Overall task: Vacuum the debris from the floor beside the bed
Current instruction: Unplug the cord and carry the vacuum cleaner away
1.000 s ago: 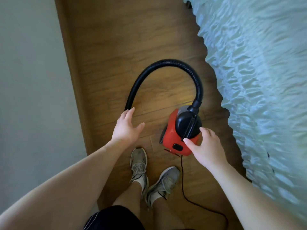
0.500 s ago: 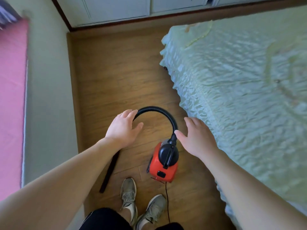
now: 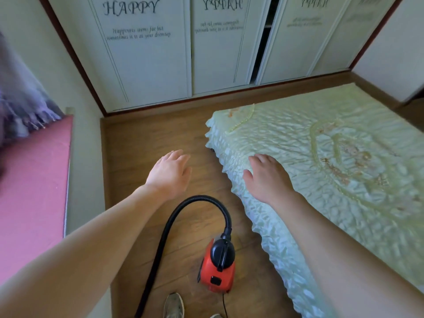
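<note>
- The red vacuum cleaner sits on the wooden floor near the bottom of the view, just left of the bed's near edge. It has a black dome and handle on top.
- Its black hose rises from the top of the body and arches over to the left. It then runs down toward the near left, where the bottom edge of the view cuts off its end.
- A thin black cord leaves the near end of the body and also runs out of view at the bottom.
- The left hand is stretched forward over the floor beyond the hose arch, palm down. Its fingers are straight and close together, and it holds nothing.
- The right hand reaches forward over the left edge of the bed, palm down. Its fingers are straight and slightly spread, and it grips nothing.
- I cannot tell whether the right hand touches the cover or hovers above it.
- Both bare forearms run from the near corners of the view, and neither hand touches the vacuum.
- The bed wears a pale green quilted cover with a ruffled edge.
- One grey shoe shows at the bottom, cut off at the heel.
- Blur makes it impossible to say whether debris lies on the boards.
- Far off stand white wardrobe doors lettered "HAPPY"; the smaller lettering on the right-hand doors is hard to read.
- At the left are a pink surface and a blurred purple fabric.
</note>
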The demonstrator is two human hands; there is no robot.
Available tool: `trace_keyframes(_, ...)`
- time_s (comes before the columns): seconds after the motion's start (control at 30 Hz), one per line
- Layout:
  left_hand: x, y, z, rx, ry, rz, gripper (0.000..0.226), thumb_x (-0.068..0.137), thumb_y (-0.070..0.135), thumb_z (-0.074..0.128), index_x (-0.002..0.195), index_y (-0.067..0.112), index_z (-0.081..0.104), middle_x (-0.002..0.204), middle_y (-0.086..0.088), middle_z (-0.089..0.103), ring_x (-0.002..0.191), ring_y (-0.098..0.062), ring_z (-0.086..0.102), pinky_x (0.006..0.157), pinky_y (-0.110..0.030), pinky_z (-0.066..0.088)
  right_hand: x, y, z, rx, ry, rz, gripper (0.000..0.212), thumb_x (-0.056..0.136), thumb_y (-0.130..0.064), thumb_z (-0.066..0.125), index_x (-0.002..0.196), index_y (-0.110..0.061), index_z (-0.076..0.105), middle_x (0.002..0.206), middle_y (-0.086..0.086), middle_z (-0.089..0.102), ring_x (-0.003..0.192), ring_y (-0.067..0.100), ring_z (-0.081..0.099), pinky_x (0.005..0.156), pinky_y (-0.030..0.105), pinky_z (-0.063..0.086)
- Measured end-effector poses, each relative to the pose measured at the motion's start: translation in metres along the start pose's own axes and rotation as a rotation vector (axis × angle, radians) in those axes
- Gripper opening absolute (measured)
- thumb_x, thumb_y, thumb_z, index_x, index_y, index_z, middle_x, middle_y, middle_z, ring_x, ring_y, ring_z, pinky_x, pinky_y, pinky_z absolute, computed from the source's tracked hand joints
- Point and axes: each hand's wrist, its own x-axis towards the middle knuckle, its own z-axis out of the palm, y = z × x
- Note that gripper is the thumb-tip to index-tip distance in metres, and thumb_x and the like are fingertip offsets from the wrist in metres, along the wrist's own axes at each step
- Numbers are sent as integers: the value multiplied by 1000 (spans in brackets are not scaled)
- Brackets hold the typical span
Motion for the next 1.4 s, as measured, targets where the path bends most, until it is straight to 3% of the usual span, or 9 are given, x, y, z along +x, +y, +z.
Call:
trace_keyframes(0.2,-6,30,-55,76,62,65,50,109,38,32,156,21,39,165,-4,32,155,-24,21,125,-39,17,-14,-1,-50,-17,55,6,43,104,-29,35,137,-6,51,142,9,51,132,29,43,111,38,32)
trace_keyframes(0.53,5,76,-101,186,95,173,49,108,40,30,152,23,45,161,-2,39,152,-23,28,125,-41,20,-37,28,-108,-39,155,84,37,100,-29,36,116,-7,61,121,10,63,114,30,53,101,41,39)
trace_keyframes(0.77,23,116,-107,206,92,286,51,107,40,32,156,23,39,166,-2,29,155,-23,21,126,-44,17,-53,52,-127,-51,157,147,49,100,-33,29,132,-7,56,134,10,58,125,30,48,109,42,36)
trace_keyframes(0.93,49,140,-104,195,47,403,52,108,39,30,156,22,36,167,-4,27,155,-23,19,126,-44,16,-60,67,-137,-68,203,259,42,101,-30,36,129,-7,57,130,9,59,122,29,49,105,40,37)
trace_keyframes(1.1,77,163,-104,168,12,553,52,108,38,32,158,22,34,168,-4,23,157,-25,14,127,-45,13,-68,74,-139,-65,240,414,44,99,-31,32,119,-6,61,121,11,62,116,30,52,100,41,40)
trace_keyframes(1.4,81,211,-98,137,-70,794,54,109,38,31,160,23,28,170,-4,18,157,-25,11,127,-44,10,-115,75,-137,-100,286,703,51,99,-33,31,132,-6,59,133,13,60,126,31,49,109,42,37)
